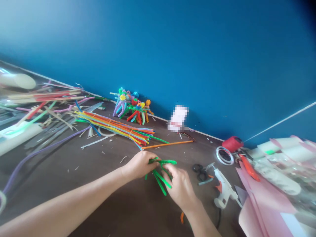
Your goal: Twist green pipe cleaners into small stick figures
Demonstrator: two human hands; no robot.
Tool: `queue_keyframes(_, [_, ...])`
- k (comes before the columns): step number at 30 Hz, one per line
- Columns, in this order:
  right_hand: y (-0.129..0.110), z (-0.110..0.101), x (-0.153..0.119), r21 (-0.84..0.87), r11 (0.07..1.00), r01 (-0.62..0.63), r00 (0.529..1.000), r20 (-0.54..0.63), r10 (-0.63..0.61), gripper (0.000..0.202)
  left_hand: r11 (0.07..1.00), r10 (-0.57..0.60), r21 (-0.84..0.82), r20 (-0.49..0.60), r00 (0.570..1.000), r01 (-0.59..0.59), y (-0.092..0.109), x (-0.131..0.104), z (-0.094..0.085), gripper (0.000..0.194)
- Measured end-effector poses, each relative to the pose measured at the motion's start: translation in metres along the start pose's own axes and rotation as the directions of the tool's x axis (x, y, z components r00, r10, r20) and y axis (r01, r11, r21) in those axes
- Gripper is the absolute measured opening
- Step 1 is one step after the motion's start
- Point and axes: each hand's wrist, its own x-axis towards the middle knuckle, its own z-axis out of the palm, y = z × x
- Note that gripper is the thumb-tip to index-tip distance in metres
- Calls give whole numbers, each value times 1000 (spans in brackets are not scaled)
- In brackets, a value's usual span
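At the lower centre of the frame, a small piece made of green pipe cleaners (169, 162) was held between two bare hands, above a dark brown tabletop (118, 204). It was gripped at its left end by the left hand (139, 164), whose fingers were curled nearly closed. By the right hand (181, 184) the same piece was pinched from the other side — thumb and fingers bent inward, with little gap left between them. One green end was pointed to the right above the right fingertips, and further strands were splayed downward between the hands.

Just left of centre, a bundle of multicoloured pipe cleaners (118, 128) was laid slantwise, and beside its lower end a single orange pipe cleaner (168, 144) was stretched out. Above them, a cluster of small twisted figures (134, 107) was gathered near the blue wall (158, 49). At the right, a white glue gun (225, 187) was placed near a white ring (224, 156) and a red spool (232, 144); pink sheets (264, 194) were spread at the lower right. The left edge was filled with loose strips (49, 97) — partly blurred.
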Motion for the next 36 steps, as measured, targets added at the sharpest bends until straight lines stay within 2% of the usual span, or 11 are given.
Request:
queue_keyframes(5, [-2, 1, 0, -63, 998, -8, 999, 46, 11, 16, 973, 106, 208, -7, 994, -102, 5, -2, -3, 20])
queue_keyframes(9, [-3, -1, -1, -153, 988, -22, 994, 98, 37, 15, 869, 185, 454, 69, 980, -196, 13, -7, -4, 19])
queue_keyframes(12, [-5, -6, -1, -140, 990, -16, 997, 69, 26, 16, 800, 243, 526, 155, 958, -288, 14, -8, -5, 14])
queue_keyframes(17, [-1, -15, 5, 239, 967, -90, 996, 20, 88, 9, 772, 422, 404, 249, 872, -490, 11, -5, -10, 14])
queue_keyframes(20, [7, -15, 10, 531, 811, -245, 969, 135, 205, 9, 822, 478, 231, 218, 851, -521, 11, -4, -13, 16])
queue_keyframes(24, [15, -8, 13, 735, 523, -431, 902, 329, 280, 21, 891, 452, -20, 116, 884, -453, 12, -4, -11, 19])
queue_keyframes(26, [15, -4, 13, 767, 468, -438, 897, 340, 282, 24, 925, 375, -89, 41, 926, -370, 12, -3, -8, 20])
queue_keyframes(28, [12, -1, 13, 762, 502, -408, 911, 300, 285, 25, 956, 266, -127, -20, 964, -266, 13, -3, -6, 20])
queue_keyframes(31, [6, 1, 12, 685, 641, -345, 937, 218, 272, 33, 974, 132, -183, -35, 991, -136, 13, -2, -5, 19])
queue_keyframes(33, [2, 1, 12, 638, 705, -310, 950, 176, 259, 36, 973, 102, -207, -15, 995, -103, 14, -2, -6, 20])
queue_keyframes(36, [-1, 0, 12, 638, 718, -280, 959, 148, 242, 30, 976, 74, -204, -4, 997, -74, 13, -1, -6, 20])
